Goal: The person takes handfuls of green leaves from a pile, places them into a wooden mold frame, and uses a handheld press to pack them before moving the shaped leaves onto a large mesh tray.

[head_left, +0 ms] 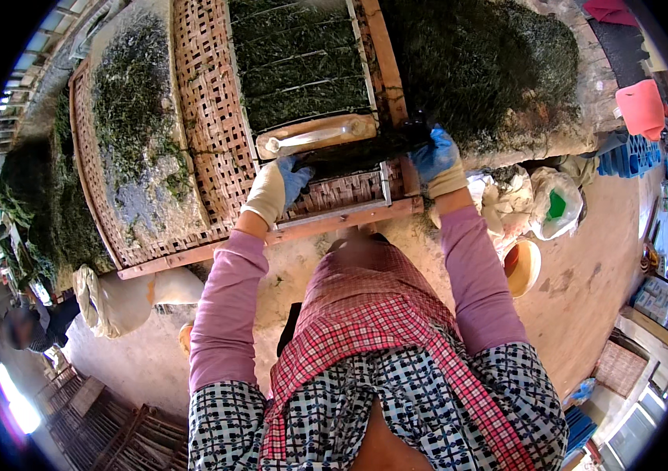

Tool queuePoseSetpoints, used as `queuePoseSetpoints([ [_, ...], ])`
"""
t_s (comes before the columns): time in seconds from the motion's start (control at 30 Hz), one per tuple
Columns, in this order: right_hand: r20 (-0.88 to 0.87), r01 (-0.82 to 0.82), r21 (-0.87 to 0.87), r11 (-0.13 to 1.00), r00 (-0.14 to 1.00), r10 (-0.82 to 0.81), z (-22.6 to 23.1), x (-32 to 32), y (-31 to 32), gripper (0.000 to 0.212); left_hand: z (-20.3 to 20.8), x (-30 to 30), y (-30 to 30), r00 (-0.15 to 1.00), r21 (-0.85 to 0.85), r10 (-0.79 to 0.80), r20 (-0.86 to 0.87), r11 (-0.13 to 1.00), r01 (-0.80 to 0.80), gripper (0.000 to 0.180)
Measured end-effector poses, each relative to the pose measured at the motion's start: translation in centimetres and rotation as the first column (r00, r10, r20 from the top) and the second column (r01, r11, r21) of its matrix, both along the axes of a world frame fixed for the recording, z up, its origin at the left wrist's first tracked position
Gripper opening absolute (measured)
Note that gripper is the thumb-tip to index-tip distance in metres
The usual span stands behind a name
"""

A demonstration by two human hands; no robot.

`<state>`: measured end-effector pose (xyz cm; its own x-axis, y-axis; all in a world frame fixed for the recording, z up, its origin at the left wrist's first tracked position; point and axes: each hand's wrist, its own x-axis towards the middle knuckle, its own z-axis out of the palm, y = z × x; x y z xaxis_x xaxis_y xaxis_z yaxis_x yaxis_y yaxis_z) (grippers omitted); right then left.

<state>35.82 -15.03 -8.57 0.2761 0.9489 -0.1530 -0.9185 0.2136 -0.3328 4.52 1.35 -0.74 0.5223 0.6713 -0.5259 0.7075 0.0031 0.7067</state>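
I see the blue-and-cream gloved left hand (277, 188) and right hand (438, 162) with fingers grasping a long black strip (356, 160) above the near end of a pale rectangular frame (365, 71), where brown woven bamboo (342, 191) is bare, while dark-green shreds (302, 74) cover its farther rows, so little seems left.

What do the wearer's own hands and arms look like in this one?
The left hand and right hand each wear a cream glove with blue fingers. Plain mauve sleeves cover the forearms; checked, dark-and-pale sleeves cover the upper arms. The wrists are bare.
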Motion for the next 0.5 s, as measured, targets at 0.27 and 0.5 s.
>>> queuePoseSetpoints([
  [0.27, 0.769, 0.426, -0.640, 0.640, 0.351, 0.535, 11.1, 1.5, -1.9, 0.034, 4.5, -1.6, 0.5, 0.939, 0.264, -0.086, -0.334, 0.947, 0.181, 0.047],
  [0.5, 0.725, -0.012, -0.689, 0.725, 0.007, 0.689, 12.9, -7.8, 2.9, 0.031, 5.0, -2.6, 0.6, 0.941, 0.373, -0.047, -0.334, 0.911, 0.178, 0.045],
])
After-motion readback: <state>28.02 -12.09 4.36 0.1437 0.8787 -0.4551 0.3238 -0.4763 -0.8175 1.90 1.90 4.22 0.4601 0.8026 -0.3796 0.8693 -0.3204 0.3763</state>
